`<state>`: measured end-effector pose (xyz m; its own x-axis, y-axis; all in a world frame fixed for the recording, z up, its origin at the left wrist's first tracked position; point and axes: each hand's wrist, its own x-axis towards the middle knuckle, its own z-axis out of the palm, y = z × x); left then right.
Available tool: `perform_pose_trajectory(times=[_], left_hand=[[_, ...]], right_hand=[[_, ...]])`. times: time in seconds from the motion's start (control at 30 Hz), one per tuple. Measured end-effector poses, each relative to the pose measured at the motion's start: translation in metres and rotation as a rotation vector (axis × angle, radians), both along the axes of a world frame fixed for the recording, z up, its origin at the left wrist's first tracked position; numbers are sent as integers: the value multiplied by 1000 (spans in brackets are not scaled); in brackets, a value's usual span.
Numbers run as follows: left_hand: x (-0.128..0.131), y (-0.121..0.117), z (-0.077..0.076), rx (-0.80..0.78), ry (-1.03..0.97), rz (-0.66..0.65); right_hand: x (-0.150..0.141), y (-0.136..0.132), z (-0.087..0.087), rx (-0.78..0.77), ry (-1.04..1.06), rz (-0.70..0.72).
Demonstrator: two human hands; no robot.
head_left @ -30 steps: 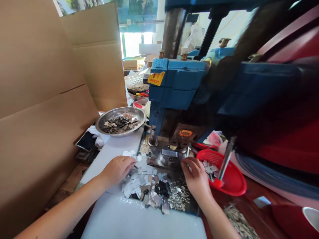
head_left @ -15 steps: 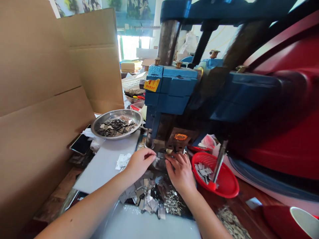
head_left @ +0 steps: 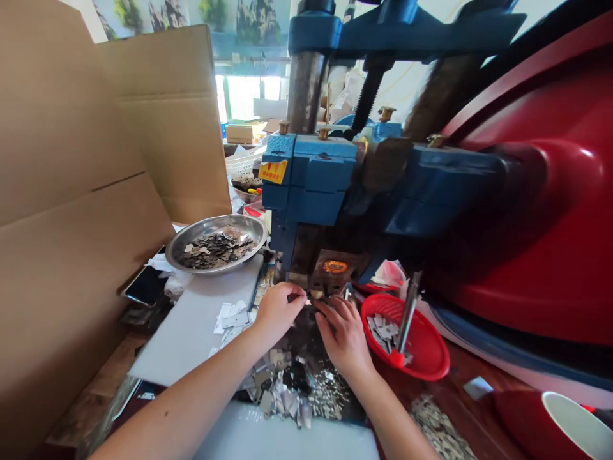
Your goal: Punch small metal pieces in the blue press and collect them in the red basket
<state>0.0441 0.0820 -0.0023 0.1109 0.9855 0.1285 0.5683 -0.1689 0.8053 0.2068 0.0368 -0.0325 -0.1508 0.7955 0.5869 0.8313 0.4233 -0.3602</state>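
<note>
Under the blue press (head_left: 311,179), both hands meet at the dark tooling (head_left: 335,265). My left hand (head_left: 280,313) is closed, thumb and forefinger pinching the edge of a small, thin metal plate (head_left: 309,301) that is mostly hidden. My right hand (head_left: 345,332) lies palm down with fingers stretched toward the tooling and thumb apart; its fingertips are close to the plate, but contact is unclear. Loose flat metal plates (head_left: 282,396) are heaped below my hands, beside small shiny scraps (head_left: 330,393). More pale plates (head_left: 232,317) lie left of my left hand.
A steel bowl (head_left: 171,255) of dark metal pieces stands at left, near a phone (head_left: 146,284) and tall cardboard (head_left: 167,128). At right are a red basket (head_left: 433,361) with plates, a metal lever (head_left: 409,313), a red cup (head_left: 520,409) and a large red wheel (head_left: 541,236).
My view has shifted, moving the press leftward in the picture. My left fingertips are closer to the tooling, and the plate that showed between my hands is now mostly covered.
</note>
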Motion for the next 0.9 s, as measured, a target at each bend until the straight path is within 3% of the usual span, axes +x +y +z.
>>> perform_pose_trajectory(times=[0.3,0.63,0.77,0.83,0.9], left_hand=[[-3,3,-7,38,37,-33],[2,11,-17,-3,-19,-115],[-2,12,-13,-15,-41,-89],[-11,9,-8,-5,-59,-47],[-25,4,-4,6,-67,-27]], right_hand=[[1,-1,4,-28,-131,-36],[-11,-4,20,-31,-286,-113],[-1,-2,13,-64,-69,-40],[10,-8,4,-107,189,-49],[24,-23,-5,-211,532,-148]])
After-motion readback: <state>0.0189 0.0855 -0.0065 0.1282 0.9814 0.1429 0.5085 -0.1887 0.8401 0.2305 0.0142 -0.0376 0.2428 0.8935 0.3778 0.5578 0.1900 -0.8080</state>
